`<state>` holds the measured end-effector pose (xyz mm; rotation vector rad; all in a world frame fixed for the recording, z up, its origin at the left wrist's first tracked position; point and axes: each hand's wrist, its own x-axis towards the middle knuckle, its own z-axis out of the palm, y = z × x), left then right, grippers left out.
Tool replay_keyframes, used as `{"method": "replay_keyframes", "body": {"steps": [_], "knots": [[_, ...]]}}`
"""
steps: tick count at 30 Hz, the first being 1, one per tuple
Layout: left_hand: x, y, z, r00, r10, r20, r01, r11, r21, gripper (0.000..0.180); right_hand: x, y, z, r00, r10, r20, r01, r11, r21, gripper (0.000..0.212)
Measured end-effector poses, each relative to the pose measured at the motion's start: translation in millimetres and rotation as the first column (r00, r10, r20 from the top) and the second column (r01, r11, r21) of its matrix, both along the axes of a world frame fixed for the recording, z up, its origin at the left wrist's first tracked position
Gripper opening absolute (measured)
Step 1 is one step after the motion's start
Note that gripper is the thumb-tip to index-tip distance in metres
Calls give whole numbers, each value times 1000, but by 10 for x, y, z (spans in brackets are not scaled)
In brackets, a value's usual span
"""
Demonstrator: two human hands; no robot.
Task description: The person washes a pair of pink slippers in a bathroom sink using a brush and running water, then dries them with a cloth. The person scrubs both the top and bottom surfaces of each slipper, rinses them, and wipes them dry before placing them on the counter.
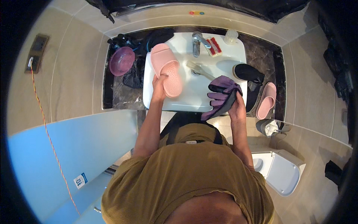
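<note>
My left hand [159, 89] grips a pink slipper [168, 74] by its heel part, with the toe strap pointing away from me over the left side of the white sink [149, 100]. In my right hand [237, 108] is a purple and dark grey glove [222, 95], held limp with its fingers toward the left above the sink's front right. A pale brush [201, 70] lies in the basin, its lower end hidden behind the glove. The matching pink slipper [267, 100] rests on the counter to the right.
A chrome faucet [196, 43] stands at the back, beside a red and white packet [214, 47] and a clear cup [231, 37]. A dark slipper-like item [249, 73] overlaps the right rim. To the left sits a pink bowl [122, 61]; a toilet [283, 173] is at lower right.
</note>
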<state>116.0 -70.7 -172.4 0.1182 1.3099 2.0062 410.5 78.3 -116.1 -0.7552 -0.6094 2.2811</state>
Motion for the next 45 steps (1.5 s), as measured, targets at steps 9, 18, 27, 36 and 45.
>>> {"method": "replay_keyframes", "body": {"steps": [9,18,27,36,45], "knots": [[591,25,854,899,-342,-275,346,938,-37,75,-575,6,1148,984,-138,110,-24,513,858,69],[708,208,1196,976,-162,-148,195,949,249,71,-870,-395,1010,905,-318,283,-360,-216,908,60],[701,184,1319,946,-289,146,185,853,488,68,-733,-506,863,948,-121,294,-300,-34,953,58],[1004,381,1207,970,-243,-3,238,948,213,63,-844,-364,878,864,-332,379,-422,-67,904,60],[543,313,1369,990,-111,85,67,912,405,63,-640,-420,823,913,-146,381,-402,-164,901,50]]}}
